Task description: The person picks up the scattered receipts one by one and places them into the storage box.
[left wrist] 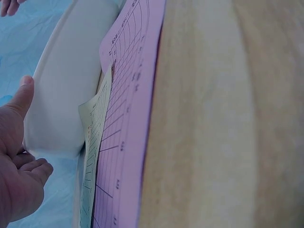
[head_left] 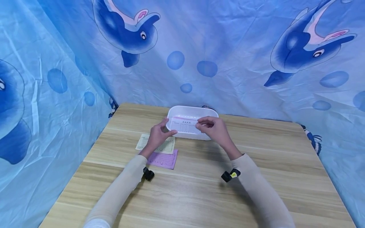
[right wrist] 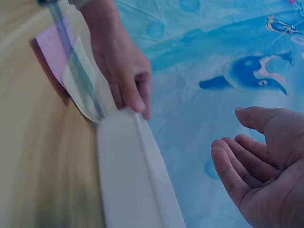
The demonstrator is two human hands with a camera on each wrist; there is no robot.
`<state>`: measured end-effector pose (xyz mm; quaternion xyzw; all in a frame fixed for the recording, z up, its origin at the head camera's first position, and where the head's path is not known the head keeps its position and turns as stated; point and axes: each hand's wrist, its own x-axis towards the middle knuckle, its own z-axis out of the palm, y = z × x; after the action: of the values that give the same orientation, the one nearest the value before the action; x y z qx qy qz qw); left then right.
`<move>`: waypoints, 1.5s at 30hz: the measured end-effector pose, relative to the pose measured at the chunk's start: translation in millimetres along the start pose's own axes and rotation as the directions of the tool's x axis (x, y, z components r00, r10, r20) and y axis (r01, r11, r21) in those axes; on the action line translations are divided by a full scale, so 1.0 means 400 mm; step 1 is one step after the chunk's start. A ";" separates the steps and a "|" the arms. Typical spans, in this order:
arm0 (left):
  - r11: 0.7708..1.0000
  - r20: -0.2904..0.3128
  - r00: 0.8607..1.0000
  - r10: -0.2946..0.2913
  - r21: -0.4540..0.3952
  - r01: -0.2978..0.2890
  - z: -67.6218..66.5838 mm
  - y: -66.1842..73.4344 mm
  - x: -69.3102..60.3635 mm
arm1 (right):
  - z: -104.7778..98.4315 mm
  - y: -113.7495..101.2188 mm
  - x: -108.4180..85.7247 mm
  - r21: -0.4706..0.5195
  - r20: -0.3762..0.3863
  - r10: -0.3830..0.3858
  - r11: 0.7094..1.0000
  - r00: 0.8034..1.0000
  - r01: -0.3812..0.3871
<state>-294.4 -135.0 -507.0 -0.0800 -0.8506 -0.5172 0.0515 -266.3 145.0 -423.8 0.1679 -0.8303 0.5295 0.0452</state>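
Note:
A white plastic tray [head_left: 192, 111] stands near the far edge of the table. Inside lies a white printed form [head_left: 184, 126] with a grid, a pink edge showing behind it. My left hand [head_left: 156, 136] holds the tray's left end, thumb at the near side and fingers round the end; the right wrist view shows this grip. Over the tray's right end hovers my right hand [head_left: 215, 129], its fingers loosely bent and nothing between them in the right wrist view [right wrist: 266, 166]. Under my left wrist lie a pale green form [head_left: 168, 147] and a purple form [head_left: 164, 161].
The wood-grain table [head_left: 182, 196] reaches to a blue curtain [head_left: 233, 88] with dolphin prints behind and at both sides. Small black cameras sit on both wrists, above the tabletop. The pale green form overlaps the purple one.

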 end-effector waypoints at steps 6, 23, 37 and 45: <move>1.000 -0.001 1.000 0.010 0.007 -0.010 0.002 0.001 -0.002 | 0.054 0.008 -0.035 0.024 0.054 0.014 1.000 0.998 -0.015; 1.000 -0.005 1.000 0.015 -0.001 -0.015 0.002 -0.006 0.001 | 0.203 0.093 -0.089 0.075 0.172 0.134 0.986 0.976 -0.148; 1.000 -0.003 1.000 0.002 -0.003 -0.002 0.001 -0.008 0.001 | 0.276 0.106 -0.094 0.111 0.200 0.212 0.965 0.957 -0.237; 1.000 -0.002 1.000 0.010 -0.005 -0.011 -0.001 -0.008 0.003 | 0.292 0.104 -0.089 0.072 0.188 0.217 0.970 0.958 -0.233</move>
<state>-296.0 -136.9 -509.3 -0.0840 -0.8487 -0.5192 0.0550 -234.6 64.6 -519.4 0.1211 -0.8191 0.5521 -0.0979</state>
